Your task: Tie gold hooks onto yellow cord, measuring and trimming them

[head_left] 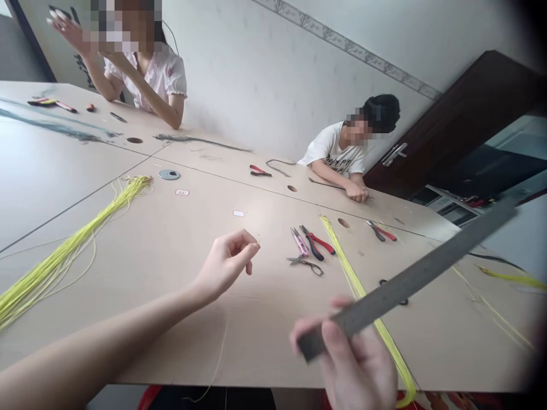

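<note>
Right hand [346, 359], nearest the lens, at the table's near edge: fingers closed around the lower end of a steel ruler [410, 279], which slants up and to the right, its far end reaching past the table's far edge. Left hand [226, 265], forearm entering from lower left: thumb and forefinger pinched shut on a thin pale strand [257, 241], held above the tabletop, the strand too fine to trace beyond the fingertips.

Yellow cord bundle [363, 290], passing beneath the ruler and curling over the near edge by the right hand. Second yellow cord bundle [72, 262], well apart to the left, its ends running off the picture's left side.

Tool group, just beyond the left hand: pink-handled pliers [299, 242], red-and-black pliers [316, 242] and small scissors [305, 263], all beside the nearer bundle. Red-and-black pliers [380, 230] lie near the far edge; red pliers [260, 171] lie farther along the table.

Pale laminate table [239, 336], joined from panels, with round holes and a metal disc [169, 174].

Two seated people, across the table: one at far left, hands raised [70, 34]; one at right, hand on the table edge [356, 192].
</note>
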Tool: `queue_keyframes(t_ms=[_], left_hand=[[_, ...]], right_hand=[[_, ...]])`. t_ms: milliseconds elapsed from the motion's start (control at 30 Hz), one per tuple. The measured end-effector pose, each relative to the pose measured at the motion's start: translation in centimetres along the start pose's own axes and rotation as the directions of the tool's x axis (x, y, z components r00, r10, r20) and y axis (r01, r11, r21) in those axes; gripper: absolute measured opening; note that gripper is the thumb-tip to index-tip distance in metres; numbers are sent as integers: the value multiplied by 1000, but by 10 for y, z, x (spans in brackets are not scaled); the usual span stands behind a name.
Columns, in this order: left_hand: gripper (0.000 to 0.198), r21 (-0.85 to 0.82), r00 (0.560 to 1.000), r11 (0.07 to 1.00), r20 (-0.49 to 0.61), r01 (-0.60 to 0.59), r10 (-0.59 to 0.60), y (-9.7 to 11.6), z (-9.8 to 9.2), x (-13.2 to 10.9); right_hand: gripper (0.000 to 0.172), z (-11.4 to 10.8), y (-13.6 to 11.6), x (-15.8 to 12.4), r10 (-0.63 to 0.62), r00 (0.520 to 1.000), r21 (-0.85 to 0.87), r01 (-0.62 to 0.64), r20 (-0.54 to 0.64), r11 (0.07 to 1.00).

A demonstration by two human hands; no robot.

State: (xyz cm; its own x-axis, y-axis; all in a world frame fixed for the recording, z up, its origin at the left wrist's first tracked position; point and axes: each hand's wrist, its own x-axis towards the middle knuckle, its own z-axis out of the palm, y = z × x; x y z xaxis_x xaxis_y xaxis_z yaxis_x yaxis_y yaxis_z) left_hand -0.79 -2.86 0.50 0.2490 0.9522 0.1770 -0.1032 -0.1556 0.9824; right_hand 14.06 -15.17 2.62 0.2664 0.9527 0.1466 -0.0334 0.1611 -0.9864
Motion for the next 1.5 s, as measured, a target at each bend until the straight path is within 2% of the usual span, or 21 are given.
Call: queue_keyframes(t_ms=[33,100,200,267,433,767,900,1100,1333,1500], left_hand=[[17,4,1000,1000,8,2,-2,1,1,-2],[19,17,1000,1000,16,3,-3,4,2,-6],[20,52,1000,999,16,-12,11,5,3,-10],[20,79,1000,997,20,-23,21,4,3,-11],[20,111,1000,994,23,10,-13,1,7,-13],[23,64,1000,998,-22,-13,14,6,12,-21],[21,49,1000,999,0,0,0,7,13,-22],[22,14,1000,1000,7,19,-19,6,12,-23],[20,-17,992,994,55,-110,110,10,11,-21],[20,-28,986,989,69,-147,149,9,11,-21]], right_hand=[[18,5,-3,19,-83,997,32,83,-5,996],[14,15,-6,53,-198,975,47,194,100,980],[9,27,0,89,-263,953,90,251,148,964],[8,30,9,98,-280,949,127,262,148,957],[10,24,27,92,-186,969,198,152,164,968],[6,21,27,83,-105,958,250,37,266,968],[2,22,29,80,-94,960,213,37,262,976],[4,22,30,77,-111,952,188,58,284,980],[9,21,30,77,-192,910,291,84,367,953],[10,22,30,77,-188,912,324,65,364,944]])
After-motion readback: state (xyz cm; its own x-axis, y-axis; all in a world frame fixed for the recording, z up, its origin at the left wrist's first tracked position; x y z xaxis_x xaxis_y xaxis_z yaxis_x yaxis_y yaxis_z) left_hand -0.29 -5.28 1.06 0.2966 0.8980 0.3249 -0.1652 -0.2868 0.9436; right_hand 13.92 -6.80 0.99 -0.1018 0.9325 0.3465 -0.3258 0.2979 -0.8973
